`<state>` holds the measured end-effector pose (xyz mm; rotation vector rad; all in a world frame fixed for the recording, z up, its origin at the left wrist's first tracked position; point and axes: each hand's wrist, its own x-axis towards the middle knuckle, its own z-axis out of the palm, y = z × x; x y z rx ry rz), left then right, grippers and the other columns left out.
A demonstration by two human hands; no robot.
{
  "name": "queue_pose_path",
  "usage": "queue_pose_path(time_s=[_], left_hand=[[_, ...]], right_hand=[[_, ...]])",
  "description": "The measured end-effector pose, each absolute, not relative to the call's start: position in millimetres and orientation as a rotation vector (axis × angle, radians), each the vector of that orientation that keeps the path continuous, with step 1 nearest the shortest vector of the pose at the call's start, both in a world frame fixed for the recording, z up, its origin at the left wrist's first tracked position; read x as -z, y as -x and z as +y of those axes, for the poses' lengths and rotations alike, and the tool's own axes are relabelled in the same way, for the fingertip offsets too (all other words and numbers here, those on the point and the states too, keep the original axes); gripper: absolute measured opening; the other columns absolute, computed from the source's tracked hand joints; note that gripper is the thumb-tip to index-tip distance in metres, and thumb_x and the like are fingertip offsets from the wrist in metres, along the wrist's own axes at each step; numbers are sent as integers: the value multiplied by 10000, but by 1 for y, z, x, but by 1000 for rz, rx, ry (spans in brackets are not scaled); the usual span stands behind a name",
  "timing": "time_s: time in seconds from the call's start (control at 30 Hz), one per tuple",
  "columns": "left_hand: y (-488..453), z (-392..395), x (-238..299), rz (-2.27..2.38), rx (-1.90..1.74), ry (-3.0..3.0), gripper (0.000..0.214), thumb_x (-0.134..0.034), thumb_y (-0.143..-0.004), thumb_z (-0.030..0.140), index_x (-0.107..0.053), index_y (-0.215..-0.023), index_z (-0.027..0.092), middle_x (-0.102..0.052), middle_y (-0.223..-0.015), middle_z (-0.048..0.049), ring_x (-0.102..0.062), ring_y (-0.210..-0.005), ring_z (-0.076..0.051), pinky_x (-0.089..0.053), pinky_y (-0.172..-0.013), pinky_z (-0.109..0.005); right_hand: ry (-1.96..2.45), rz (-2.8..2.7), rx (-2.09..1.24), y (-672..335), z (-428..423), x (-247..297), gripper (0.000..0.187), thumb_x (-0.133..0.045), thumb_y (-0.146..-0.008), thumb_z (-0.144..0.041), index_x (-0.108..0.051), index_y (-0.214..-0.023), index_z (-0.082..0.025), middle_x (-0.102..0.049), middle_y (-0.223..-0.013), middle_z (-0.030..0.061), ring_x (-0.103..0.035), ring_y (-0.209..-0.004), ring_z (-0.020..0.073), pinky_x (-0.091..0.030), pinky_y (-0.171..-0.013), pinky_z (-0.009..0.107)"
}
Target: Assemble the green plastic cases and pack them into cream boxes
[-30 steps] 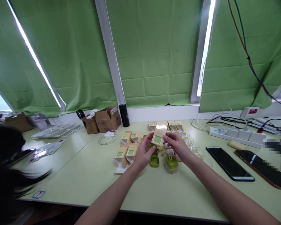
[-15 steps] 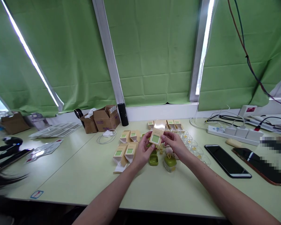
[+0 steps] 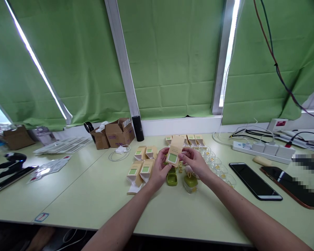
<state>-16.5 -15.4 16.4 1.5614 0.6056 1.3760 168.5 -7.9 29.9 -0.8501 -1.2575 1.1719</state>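
My left hand and my right hand together hold a small tan paper box with a green square on its front and its top flap up, just above the table. Under the hands lie a green case and a second green case in a clear shell. More of the same tan boxes lie to the left, and others stand behind. A row of clear plastic shells runs to the right.
The pale green table carries two phones at the right, a white power strip with cables behind, brown cartons and a black cylinder at the back, and plastic packets far left.
A person's dark hair at the lower left has gone out of view. The box in my hands has tilted slightly and its flap now stands up; my hands stay in place.
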Motion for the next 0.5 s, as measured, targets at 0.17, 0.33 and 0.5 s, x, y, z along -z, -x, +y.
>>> queue_pose_path(time_s=[0.17, 0.33, 0.5], left_hand=[[16, -16, -14, 595, -1377, -1581, 725, -654, -709, 94, -515, -1404, 249, -604, -1409, -105, -584, -1312, -286, -511, -1036, -380], [16, -14, -11, 644, -1409, -1629, 700, -673, -751, 102, -518, -1417, 248, -598, -1427, -106, -574, -1343, -287, -483, -1116, -411], [15, -15, -12, 826, -1480, -1701, 550, -764, -864, 279, -561, -1375, 248, -626, -1374, -124, -609, -1259, -297, -575, -965, -391]], right_hand=[[887, -1203, -1219, -169, -7, -31, 683, -890, -622, -726, -715, -1005, -188, -816, -887, 101, -752, -787, 227, -545, -683, 319], [866, -1188, -1242, -169, -8, -33, 658, -906, -633, -696, -732, -1004, -180, -812, -870, 90, -746, -769, 209, -523, -669, 301], [864, -1175, -1244, -169, -9, -33, 639, -903, -653, -681, -730, -1014, -183, -810, -853, 85, -757, -775, 222, -513, -669, 301]])
